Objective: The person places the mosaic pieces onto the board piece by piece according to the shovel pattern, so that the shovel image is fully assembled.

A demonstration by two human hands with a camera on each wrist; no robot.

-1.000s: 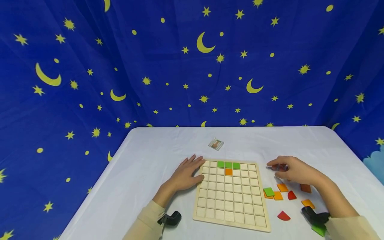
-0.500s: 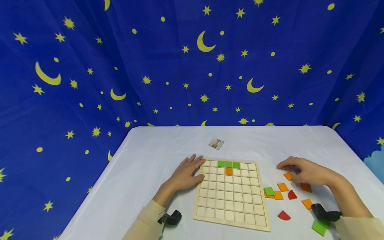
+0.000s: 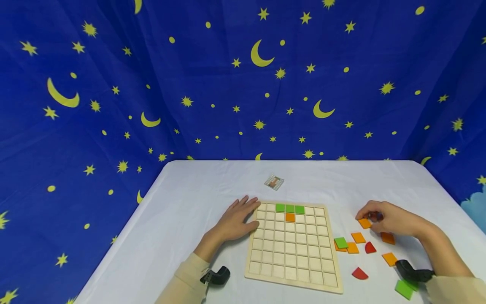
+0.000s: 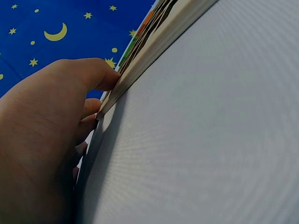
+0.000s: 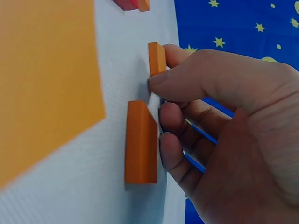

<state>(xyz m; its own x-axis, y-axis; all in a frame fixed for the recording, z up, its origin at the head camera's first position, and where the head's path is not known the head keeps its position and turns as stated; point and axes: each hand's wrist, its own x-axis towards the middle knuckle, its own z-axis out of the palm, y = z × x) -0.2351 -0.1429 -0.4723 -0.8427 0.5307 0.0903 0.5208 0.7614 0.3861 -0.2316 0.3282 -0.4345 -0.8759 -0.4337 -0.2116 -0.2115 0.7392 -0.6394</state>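
Note:
My left hand (image 3: pixel 234 223) rests at the upper left edge of a pale wooden grid board (image 3: pixel 256 269), fingers extended. In the left wrist view its thumb (image 4: pixel 100 74) touches the board's side. Three green tiles (image 3: pixel 290 208) sit in the board's top row, with one orange square tile (image 3: pixel 290 217) below the middle one. To the right of the board, my right hand (image 3: pixel 395 220) pinches another orange tile (image 3: pixel 365 223) between thumb and index finger, at the tabletop. In the right wrist view, a darker orange tile (image 5: pixel 140 144) lies just below the curled fingers.
Loose orange tiles (image 3: pixel 358 238), red quarter-circle pieces (image 3: pixel 360 273) and green tiles (image 3: pixel 404 289) lie between the board and my right arm. A small patterned card (image 3: pixel 274 182) lies behind the board. A blue star-patterned cloth (image 3: pixel 220 84) hangs behind the white table (image 3: pixel 212 177).
My right hand has moved right, away from the board, and its thumb and index finger have closed on an orange tile. Its wrist no longer covers most of a green tile. My left hand stays put.

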